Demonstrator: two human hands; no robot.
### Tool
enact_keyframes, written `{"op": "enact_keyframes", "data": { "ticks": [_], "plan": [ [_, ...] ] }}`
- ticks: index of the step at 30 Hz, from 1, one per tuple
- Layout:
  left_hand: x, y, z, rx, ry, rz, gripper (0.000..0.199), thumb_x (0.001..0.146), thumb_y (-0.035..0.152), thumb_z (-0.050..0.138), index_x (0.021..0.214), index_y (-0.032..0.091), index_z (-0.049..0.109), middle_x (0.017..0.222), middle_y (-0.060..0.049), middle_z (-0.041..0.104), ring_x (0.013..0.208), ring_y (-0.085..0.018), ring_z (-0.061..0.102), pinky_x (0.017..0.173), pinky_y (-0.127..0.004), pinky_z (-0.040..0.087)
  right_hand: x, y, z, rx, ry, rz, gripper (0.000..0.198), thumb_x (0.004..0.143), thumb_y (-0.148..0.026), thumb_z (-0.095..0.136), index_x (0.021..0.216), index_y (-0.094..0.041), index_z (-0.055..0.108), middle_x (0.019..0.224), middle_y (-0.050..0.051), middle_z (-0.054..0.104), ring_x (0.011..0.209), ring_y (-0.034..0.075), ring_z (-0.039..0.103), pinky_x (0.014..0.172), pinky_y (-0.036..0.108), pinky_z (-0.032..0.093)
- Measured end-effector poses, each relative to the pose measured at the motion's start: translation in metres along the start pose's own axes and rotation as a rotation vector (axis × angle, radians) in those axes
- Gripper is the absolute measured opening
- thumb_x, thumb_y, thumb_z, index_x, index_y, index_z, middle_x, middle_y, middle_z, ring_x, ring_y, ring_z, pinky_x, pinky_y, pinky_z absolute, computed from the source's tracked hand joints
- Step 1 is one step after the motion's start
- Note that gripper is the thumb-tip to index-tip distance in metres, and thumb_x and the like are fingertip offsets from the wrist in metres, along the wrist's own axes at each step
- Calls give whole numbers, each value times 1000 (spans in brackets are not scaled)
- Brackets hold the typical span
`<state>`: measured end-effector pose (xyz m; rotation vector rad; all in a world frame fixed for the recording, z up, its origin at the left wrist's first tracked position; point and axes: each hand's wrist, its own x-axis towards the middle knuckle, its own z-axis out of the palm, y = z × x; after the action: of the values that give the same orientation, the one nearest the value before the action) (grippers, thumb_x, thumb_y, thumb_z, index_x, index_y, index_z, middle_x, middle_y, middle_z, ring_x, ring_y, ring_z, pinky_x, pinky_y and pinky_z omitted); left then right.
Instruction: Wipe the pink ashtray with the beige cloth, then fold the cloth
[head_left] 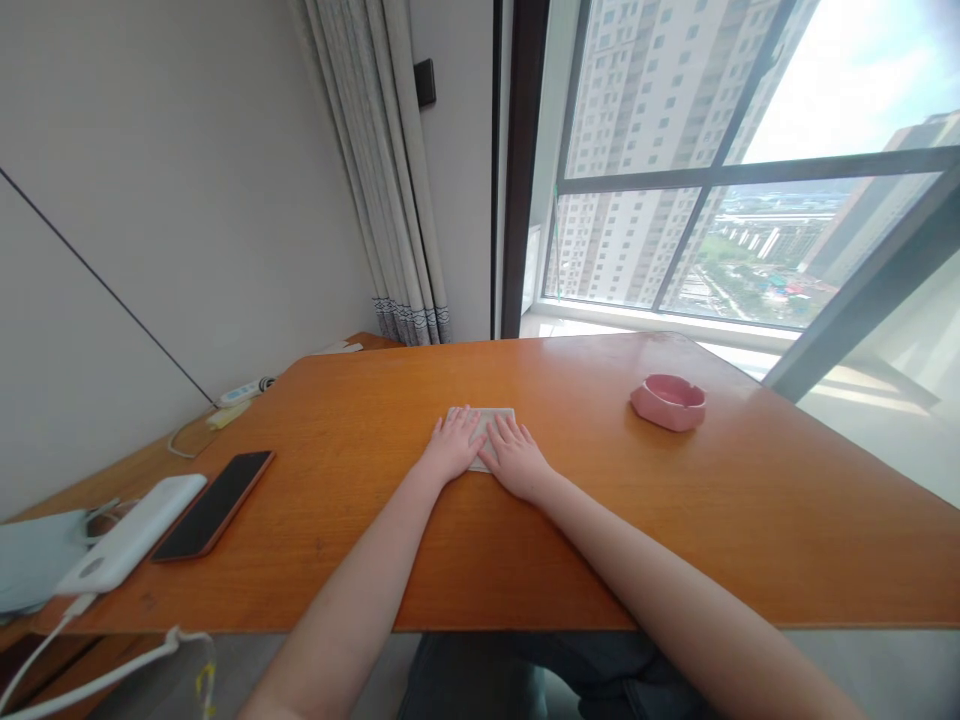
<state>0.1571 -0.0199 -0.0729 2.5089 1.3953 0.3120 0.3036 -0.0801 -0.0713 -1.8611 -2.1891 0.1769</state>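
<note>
A small, flat, whitish rectangle [491,416], perhaps a folded cloth or paper, lies on the wooden table [360,520] in front of me. My left hand [452,446] rests palm down on its left part, fingers stretched forward. Across its right part lies my right hand [516,455], also flat with fingers spread. The two thumbs come close together over the middle. Both hands hide much of the piece, so its exact kind is unclear.
To the right stands a pink ashtray [670,402]. At the left are a dark phone [215,505] and a white power bank [133,533] with a cable [45,645]. A power strip [241,392] lies by the wall. Beyond the table are a curtain [382,170] and a window.
</note>
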Motion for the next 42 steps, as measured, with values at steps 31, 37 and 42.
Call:
{"op": "enact_keyframes", "data": {
  "ticks": [31, 37, 42],
  "plan": [
    [4, -3, -10, -845, 324, -290, 58, 73, 22, 61, 126, 19, 38, 116, -9, 58, 100, -18, 59, 85, -32, 48, 8, 26, -11, 133, 1, 308, 64, 75, -49, 56, 125, -11, 47, 141, 16, 37, 133, 30, 25, 109, 50, 12],
    [-5, 14, -28, -1305, 238, -161, 64, 81, 26, 51, 140, 26, 25, 127, -6, 54, 103, -18, 60, 86, -32, 51, 6, 20, -26, 804, 77, 283, 60, 88, -43, 38, 141, -17, 26, 128, 11, 55, 118, 23, 50, 102, 42, 35],
    [-6, 15, -32, -1322, 147, -167, 54, 84, 30, 46, 135, 22, 34, 113, -7, 63, 92, -18, 64, 80, -32, 53, 0, 17, -43, 1220, -72, 118, 46, 87, -39, 38, 125, -14, 47, 118, 12, 62, 103, 23, 61, 89, 35, 47]
  ]
}}
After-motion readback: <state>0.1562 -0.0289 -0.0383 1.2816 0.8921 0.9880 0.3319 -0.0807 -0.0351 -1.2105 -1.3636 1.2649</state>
